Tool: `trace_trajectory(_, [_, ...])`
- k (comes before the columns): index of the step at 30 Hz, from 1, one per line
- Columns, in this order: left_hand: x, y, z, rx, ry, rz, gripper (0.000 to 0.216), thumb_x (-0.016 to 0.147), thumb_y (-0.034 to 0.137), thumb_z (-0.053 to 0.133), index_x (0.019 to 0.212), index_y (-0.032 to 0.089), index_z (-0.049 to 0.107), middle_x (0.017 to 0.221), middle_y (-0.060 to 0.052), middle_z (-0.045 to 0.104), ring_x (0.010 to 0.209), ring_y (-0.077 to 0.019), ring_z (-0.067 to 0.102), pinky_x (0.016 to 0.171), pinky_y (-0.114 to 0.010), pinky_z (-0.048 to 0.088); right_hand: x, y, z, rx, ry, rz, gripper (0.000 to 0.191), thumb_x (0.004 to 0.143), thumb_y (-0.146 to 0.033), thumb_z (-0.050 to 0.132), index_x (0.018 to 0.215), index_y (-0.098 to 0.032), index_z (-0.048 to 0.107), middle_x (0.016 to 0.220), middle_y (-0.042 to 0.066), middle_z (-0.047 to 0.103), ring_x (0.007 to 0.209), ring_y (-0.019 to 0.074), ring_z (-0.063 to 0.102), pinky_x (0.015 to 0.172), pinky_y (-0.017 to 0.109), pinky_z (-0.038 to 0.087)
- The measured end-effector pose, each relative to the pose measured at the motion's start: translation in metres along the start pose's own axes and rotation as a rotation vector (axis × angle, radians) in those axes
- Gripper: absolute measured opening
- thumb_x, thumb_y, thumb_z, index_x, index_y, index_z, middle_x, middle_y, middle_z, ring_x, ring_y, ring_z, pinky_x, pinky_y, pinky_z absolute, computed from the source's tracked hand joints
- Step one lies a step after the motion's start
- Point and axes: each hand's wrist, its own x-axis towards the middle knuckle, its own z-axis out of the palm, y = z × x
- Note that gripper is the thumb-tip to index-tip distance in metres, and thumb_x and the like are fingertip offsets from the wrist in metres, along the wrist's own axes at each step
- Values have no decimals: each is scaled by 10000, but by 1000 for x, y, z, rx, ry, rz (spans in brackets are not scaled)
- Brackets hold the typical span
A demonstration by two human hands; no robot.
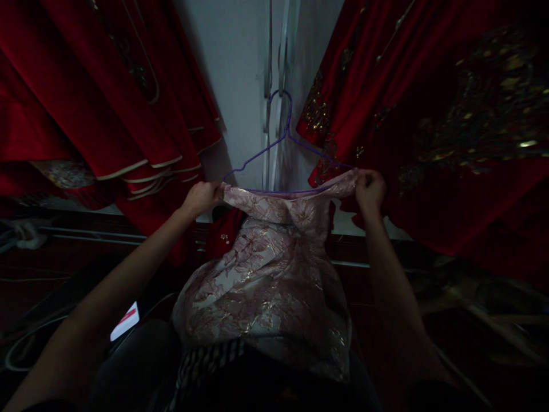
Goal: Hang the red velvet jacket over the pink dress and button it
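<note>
A pale pink dress (274, 269) with a shiny floral pattern hangs from a purple hanger (286, 129), its lower part spread toward my lap. The hanger's hook meets a metal rail or bracket on the wall. At the top left corner of the dress, my left hand (203, 197) is closed on the fabric near the hanger's end. My right hand (371, 189) grips the opposite top corner, so the neckline is stretched between both hands. Dim light hides the exact finger positions.
Red garments with pale trim (141, 131) hang at the left. More red garments with gold embroidery (493, 103) hang at the right. Behind the hanger runs a pale wall (231, 74) with vertical metal strips (274, 51). A lit white-and-red object (126, 322) lies low on the left, near cables.
</note>
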Motion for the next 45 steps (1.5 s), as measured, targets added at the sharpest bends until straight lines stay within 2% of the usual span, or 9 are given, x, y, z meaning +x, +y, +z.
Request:
trace_trajectory(3, [-14, 10, 4, -57, -214, 169, 347, 894, 430, 447, 776, 177, 653, 626, -30, 556, 612, -152, 526, 695, -285, 394, -22, 22, -8, 40, -176, 10, 182, 841, -325, 486, 814, -204, 618, 855, 85, 671, 815, 237, 620, 806, 413, 492])
trace_trajectory(5, [-19, 33, 4, -133, -255, 333, 348, 896, 430, 436, 832, 184, 672, 725, -54, 600, 708, -170, 566, 746, -298, 426, -36, 21, -13, 74, -347, -59, 190, 852, -363, 496, 855, -217, 617, 881, 66, 670, 839, 231, 623, 815, 404, 493])
trace_trajectory(7, [-16, 64, 5, -164, -131, 489, 348, 904, 399, 417, 906, 168, 677, 935, -102, 624, 917, -209, 574, 870, -337, 435, -45, 6, -18, 93, -419, -142, 208, 876, -385, 482, 890, -225, 613, 913, 63, 662, 874, 223, 618, 836, 391, 487])
trace_trajectory(12, [10, 132, 34, -60, 41, 753, 276, 889, 294, 444, 932, 150, 675, 1353, -115, 484, 1252, -259, 426, 1128, -473, 264, -43, -48, -19, 36, -358, -326, 220, 913, -355, 426, 910, -230, 607, 1027, 83, 649, 998, 233, 581, 925, 412, 435])
trace_trajectory(15, [14, 145, 64, -49, 43, 735, 243, 868, 278, 487, 874, 136, 684, 1393, -133, 452, 1271, -271, 403, 1127, -485, 269, -38, -54, -15, -31, -303, -328, 216, 912, -328, 404, 897, -234, 598, 984, 81, 668, 970, 246, 588, 955, 449, 402])
trace_trajectory(18, [-1, 145, 77, -62, 98, 663, 273, 890, 314, 473, 885, 137, 682, 1345, -145, 490, 1218, -272, 429, 1085, -483, 325, -31, -34, -14, -64, -192, -222, 221, 900, -319, 391, 882, -216, 585, 902, 99, 671, 898, 256, 601, 925, 458, 418])
trace_trajectory(25, [-37, 141, 50, -74, 123, 682, 265, 906, 293, 455, 935, 160, 683, 1397, -111, 459, 1240, -275, 412, 1076, -505, 330, -18, 4, -29, -122, -14, -21, 241, 878, -331, 417, 946, -173, 587, 954, 148, 656, 901, 274, 610, 863, 440, 454])
trace_trajectory(38, [-34, 141, 58, -62, 126, 670, 235, 879, 278, 491, 902, 164, 695, 1435, -111, 429, 1281, -299, 395, 1094, -550, 292, -18, -30, -35, -100, -45, -83, 265, 906, -364, 399, 950, -186, 590, 967, 134, 651, 916, 264, 608, 864, 422, 459])
trace_trajectory(45, [-23, 156, 60, -256, 94, 616, 278, 931, 287, 413, 1020, 168, 647, 1319, -95, 542, 1192, -234, 463, 1058, -441, 357, -11, -81, -20, -99, -186, -272, 275, 939, -365, 360, 970, -209, 585, 1017, 119, 613, 1032, 272, 553, 952, 457, 411])
